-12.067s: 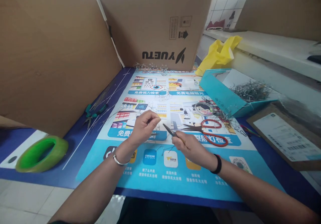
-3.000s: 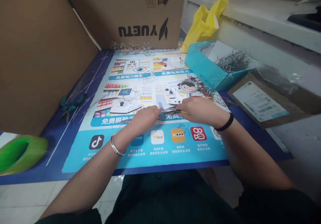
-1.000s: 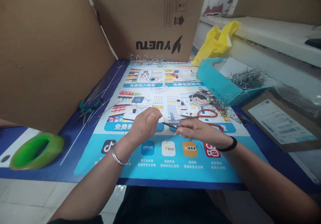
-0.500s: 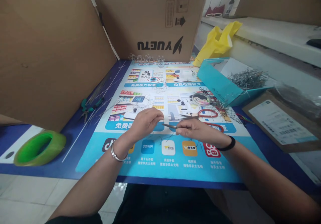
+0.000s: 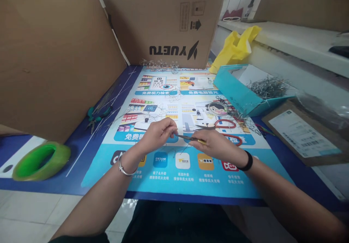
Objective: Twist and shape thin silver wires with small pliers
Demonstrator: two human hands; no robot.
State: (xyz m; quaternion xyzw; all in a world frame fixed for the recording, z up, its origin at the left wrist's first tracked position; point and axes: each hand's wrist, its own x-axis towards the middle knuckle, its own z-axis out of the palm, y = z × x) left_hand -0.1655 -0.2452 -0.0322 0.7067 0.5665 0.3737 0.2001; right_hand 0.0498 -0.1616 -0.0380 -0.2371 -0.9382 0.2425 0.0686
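Observation:
My left hand (image 5: 163, 134) is closed in a pinch over the printed mat (image 5: 174, 185); whatever sits between its fingertips is too small to make out. In my right hand (image 5: 214, 143) is a slim pointed metal tool with a yellowish part, which looks like tweezers (image 5: 187, 137). Its tip reaches the left fingertips. Thin dark wire pieces (image 5: 181, 150) show below the tool. Just beyond the right hand lie red-handled scissors (image 5: 225, 123), partly covered by it. A small round clear dish (image 5: 218, 108) rests farther back among loose wires.
Green-handled pliers (image 5: 95, 119) and a roll of green tape (image 5: 42, 161) lie at left. Cardboard (image 5: 163, 17) walls the back and left. On the right are a turquoise box (image 5: 240, 94) of tangled wire pieces (image 5: 268, 86), a labelled parcel (image 5: 302, 136) and a yellow bag (image 5: 234, 48).
The tool's tip has come left to the left fingertips, narrowing the space between the hands. More of its yellowish part shows. My left hand stays pinched.

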